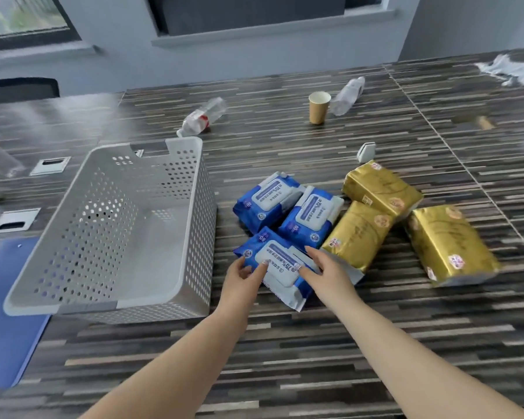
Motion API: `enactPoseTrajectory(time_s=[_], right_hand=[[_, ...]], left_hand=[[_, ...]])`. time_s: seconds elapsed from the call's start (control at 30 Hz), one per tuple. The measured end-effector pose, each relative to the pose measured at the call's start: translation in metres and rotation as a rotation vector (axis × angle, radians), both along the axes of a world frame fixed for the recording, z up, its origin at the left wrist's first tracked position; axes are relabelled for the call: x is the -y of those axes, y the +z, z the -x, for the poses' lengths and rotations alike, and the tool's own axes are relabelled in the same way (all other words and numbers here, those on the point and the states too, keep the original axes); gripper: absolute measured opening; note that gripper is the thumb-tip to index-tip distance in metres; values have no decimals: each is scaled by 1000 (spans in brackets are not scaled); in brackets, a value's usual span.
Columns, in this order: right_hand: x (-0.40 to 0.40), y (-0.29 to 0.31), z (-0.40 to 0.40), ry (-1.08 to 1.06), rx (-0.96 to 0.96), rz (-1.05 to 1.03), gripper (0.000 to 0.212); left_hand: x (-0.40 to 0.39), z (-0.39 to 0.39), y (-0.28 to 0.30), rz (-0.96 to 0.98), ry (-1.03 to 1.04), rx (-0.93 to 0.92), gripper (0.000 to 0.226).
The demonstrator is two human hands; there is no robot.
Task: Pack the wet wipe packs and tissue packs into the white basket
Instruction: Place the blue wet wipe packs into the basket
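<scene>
The white perforated basket (176,294) stands on the striped table at the left, with nothing inside. To its right lie three blue wet wipe packs: a far one (265,201), a middle one (310,219) and the nearest one (277,267). My left hand (242,281) grips the nearest pack's left edge, and my right hand (325,273) holds its right side, fingers on top. Three gold tissue packs lie further right: one at the back (381,189), one in the middle (359,234) and one at the far right (448,244).
Empty plastic bottles (201,117) (347,95) and a brown paper cup (318,107) lie beyond the packs. A small white holder (366,152) stands near the gold packs. A blue folder (3,313) sits under the basket's left side. Metal cable ports (50,165) are set in the table.
</scene>
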State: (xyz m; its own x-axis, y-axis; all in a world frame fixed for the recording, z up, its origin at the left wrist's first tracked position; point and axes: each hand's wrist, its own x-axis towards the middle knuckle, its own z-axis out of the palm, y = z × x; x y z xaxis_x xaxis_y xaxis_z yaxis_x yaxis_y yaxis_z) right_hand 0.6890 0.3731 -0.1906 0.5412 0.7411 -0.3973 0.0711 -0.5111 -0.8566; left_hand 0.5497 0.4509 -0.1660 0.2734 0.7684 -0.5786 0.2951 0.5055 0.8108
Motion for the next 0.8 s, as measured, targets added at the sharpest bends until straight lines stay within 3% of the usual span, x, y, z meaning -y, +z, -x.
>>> enactPoseTrajectory(time_s=[0.07,0.17,0.3,0.37,0.47,0.53,0.7,0.8], right_hand=[[-7,-3,-6,30,6,23,54],[-16,-4,-11,103,8,72,53],[-25,-11,-18,108,-92,112,55],[-28,-12,-22,94,-124,119,56],[-30,-16,-25,74,-134,124,55],[-30,-17,-25,59,-137,128,52],[-25,-20,-29,-21,-181,134,39],[-16,-26,-27,-95,-266,158,27]], left_hand=[[-1,-4,-12,114,70,-14,36],[-5,-4,-28,287,180,19,73],[-7,-5,-48,490,259,154,85],[-9,-7,-52,518,248,180,77],[-12,-14,-53,548,242,211,30],[-11,-18,-53,562,252,221,14],[-10,-21,-59,592,279,267,16],[-9,-19,-60,589,259,248,33]])
